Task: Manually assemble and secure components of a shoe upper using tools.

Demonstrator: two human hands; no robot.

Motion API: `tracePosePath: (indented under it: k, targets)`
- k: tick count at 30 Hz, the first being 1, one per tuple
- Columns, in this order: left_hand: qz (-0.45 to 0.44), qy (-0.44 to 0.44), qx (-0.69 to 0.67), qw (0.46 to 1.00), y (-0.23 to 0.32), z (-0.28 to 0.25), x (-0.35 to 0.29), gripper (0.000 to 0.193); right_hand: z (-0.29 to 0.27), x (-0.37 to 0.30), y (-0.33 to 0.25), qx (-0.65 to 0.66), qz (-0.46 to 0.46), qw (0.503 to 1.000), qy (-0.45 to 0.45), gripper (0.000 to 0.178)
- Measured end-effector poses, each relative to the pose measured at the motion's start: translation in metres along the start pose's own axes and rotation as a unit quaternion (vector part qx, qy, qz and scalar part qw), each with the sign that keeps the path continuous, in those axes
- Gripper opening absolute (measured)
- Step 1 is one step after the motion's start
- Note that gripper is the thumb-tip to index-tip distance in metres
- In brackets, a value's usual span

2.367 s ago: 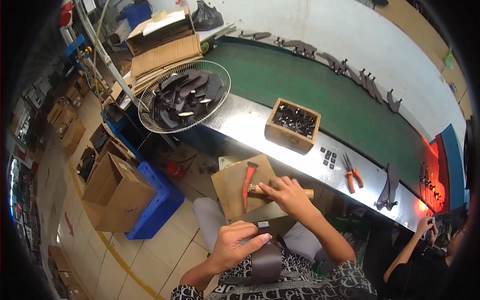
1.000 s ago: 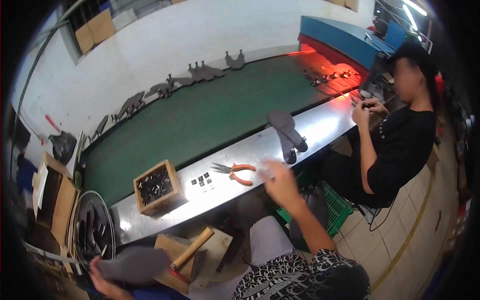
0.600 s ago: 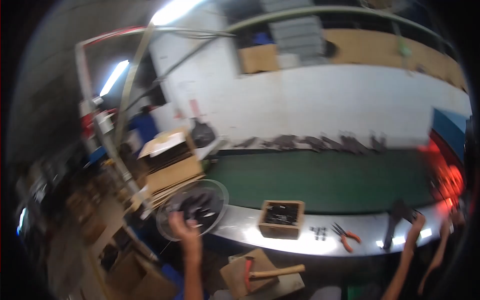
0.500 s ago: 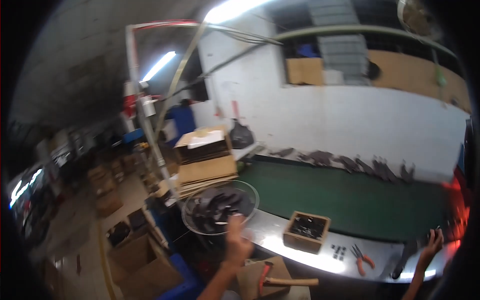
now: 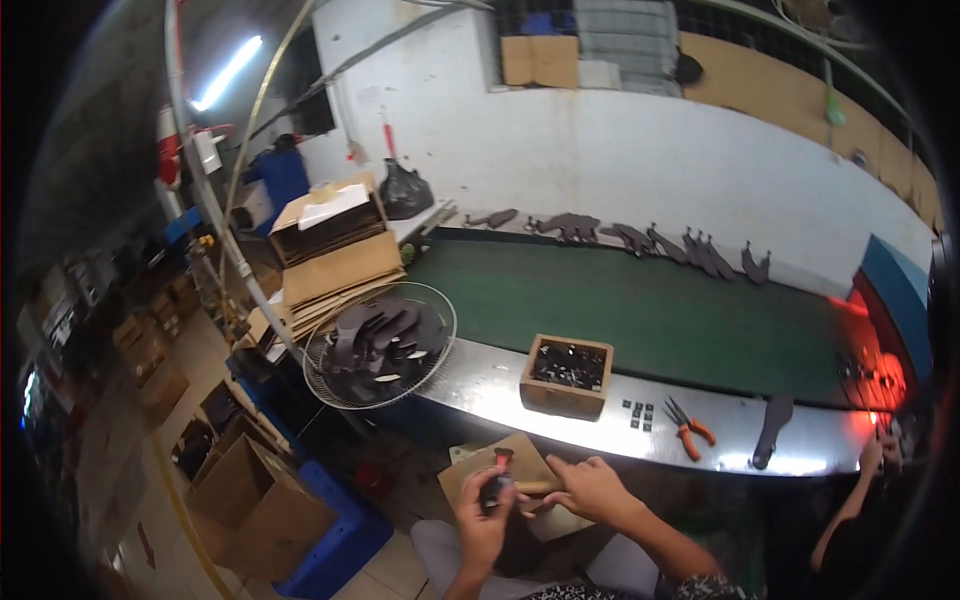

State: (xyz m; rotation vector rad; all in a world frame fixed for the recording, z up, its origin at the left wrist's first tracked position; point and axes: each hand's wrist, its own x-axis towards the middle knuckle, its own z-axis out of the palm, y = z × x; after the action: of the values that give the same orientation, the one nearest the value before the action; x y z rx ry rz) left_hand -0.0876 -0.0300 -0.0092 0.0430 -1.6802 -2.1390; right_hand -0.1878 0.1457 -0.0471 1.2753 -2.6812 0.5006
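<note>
My left hand [image 5: 482, 522] is closed around a small dark piece [image 5: 491, 490], its shape mostly covered by the fingers. To its right, my right hand [image 5: 592, 490] hovers over the wooden handle of a hammer [image 5: 538, 487], index finger stretched out and thumb apart. I see nothing held in it. The hammer's red head [image 5: 503, 457] rests on a brown board [image 5: 462, 482] in front of me. At left, a round wire basket [image 5: 308, 372] holds many flat dark curved pieces [image 5: 385, 340].
Beyond runs a green conveyor belt [image 5: 600, 297] with a metal ledge [image 5: 470, 385]. On the ledge are a wooden box [image 5: 563, 400] of small parts, small black squares [image 5: 637, 414], orange-handled pliers [image 5: 690, 435] and a dark piece [image 5: 772, 432]. A co-worker's hand [image 5: 878, 455] is far right. Cardboard boxes [image 5: 262, 510] stand lower left.
My left hand has drawn back from the wire basket to beside the hammer, with a small dark piece in it. My right hand has come into view over the hammer handle. The view has shifted.
</note>
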Motion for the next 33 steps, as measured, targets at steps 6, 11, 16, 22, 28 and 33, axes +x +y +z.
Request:
tracePosePath:
  k: [6, 11, 16, 22, 28, 33]
  targets:
    - [0.184, 0.104, 0.225, 0.951, 0.004, -0.007, 0.017, 0.024, 0.011, -0.04, 0.025, -0.035, 0.039, 0.998, -0.026, 0.027]
    - [0.074, 0.039, 0.339, 0.937, -0.075, -0.032, 0.07, 0.038, 0.011, -0.095, 0.034, 0.184, 0.216, 0.953, 0.101, 0.022]
    - [0.191, 0.06, 0.529, 0.825, -0.075, -0.023, 0.116, 0.056, -0.018, -0.145, 0.019, 0.333, 0.327, 0.851, 0.242, 0.022]
    - [0.26, -0.15, 0.592, 0.748, -0.124, 0.038, 0.252, 0.016, -0.028, -0.136, 0.012, 0.545, 0.395, 0.695, 0.253, 0.021]
    - [0.352, -0.325, 0.781, 0.401, -0.145, 0.061, 0.293, 0.01, -0.022, -0.146, 0.021, 0.527, 0.373, 0.705, 0.294, 0.021]
    - [0.324, -0.308, 0.724, 0.525, -0.139, 0.054, 0.295, 0.008, -0.017, -0.15, 0.034, 0.525, 0.397, 0.697, 0.286, 0.021]
